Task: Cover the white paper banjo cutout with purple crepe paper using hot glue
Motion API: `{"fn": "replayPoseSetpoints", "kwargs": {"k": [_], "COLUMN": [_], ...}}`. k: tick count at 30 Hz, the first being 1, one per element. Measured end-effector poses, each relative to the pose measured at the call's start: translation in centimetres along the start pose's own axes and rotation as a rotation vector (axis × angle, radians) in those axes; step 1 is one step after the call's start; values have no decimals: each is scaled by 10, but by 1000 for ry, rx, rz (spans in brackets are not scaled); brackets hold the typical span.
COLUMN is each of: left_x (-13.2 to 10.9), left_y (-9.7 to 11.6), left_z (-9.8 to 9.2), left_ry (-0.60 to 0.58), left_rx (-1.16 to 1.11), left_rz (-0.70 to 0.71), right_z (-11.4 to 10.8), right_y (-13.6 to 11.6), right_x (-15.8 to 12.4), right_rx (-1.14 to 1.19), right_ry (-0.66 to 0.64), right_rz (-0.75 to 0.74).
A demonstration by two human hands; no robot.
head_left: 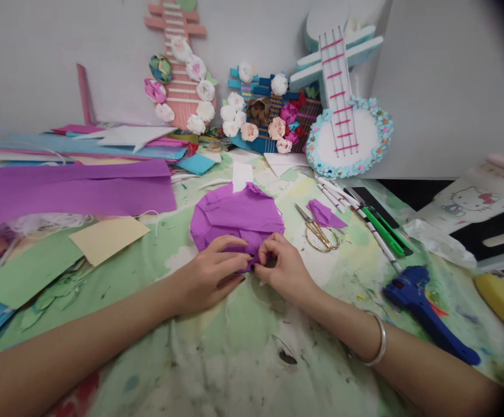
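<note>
A rounded piece wrapped in purple crepe paper (238, 211) lies on the table in front of me, its paper creased and folded. A white strip (242, 175) sticks out from its far edge. My left hand (215, 272) rests at the near edge, fingers stretched out and apart over the paper. At that same edge, the thumb and index finger of my right hand (287, 267) are pinched together on the purple paper. Right of the piece lie gold-handled scissors (317, 231) and a purple paper scrap (325, 214).
A blue glue gun (426, 313) lies right of my right forearm, near green cutters (384, 231) and several pens (332, 194). Purple paper sheets (73, 194), a tan card (109, 238) and green paper (30, 269) spread leftward. Decorated instrument models (343, 116) lean against the wall.
</note>
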State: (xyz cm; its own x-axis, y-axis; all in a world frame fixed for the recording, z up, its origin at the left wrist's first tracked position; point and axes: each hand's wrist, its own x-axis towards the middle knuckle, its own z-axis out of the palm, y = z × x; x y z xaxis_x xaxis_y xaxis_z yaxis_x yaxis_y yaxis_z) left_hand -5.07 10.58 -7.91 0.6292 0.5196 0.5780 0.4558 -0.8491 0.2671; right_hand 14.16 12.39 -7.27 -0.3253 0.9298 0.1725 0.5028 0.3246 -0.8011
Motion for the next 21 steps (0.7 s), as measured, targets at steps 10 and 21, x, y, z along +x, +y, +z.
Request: {"fn": "replayPoseSetpoints", "kwargs": {"k": [10,21], "left_x": [-3,4], "left_y": [1,10], "left_z": [-2,-3], "left_ry": [-62,-92], "left_rx": [76,151], "left_rz": [54,50], "right_z": [1,-7], "right_y": [1,4], "right_x": [0,-1], "right_rx": [-13,23], "right_ry": [7,-38], "right_rz": [-39,-57]}}
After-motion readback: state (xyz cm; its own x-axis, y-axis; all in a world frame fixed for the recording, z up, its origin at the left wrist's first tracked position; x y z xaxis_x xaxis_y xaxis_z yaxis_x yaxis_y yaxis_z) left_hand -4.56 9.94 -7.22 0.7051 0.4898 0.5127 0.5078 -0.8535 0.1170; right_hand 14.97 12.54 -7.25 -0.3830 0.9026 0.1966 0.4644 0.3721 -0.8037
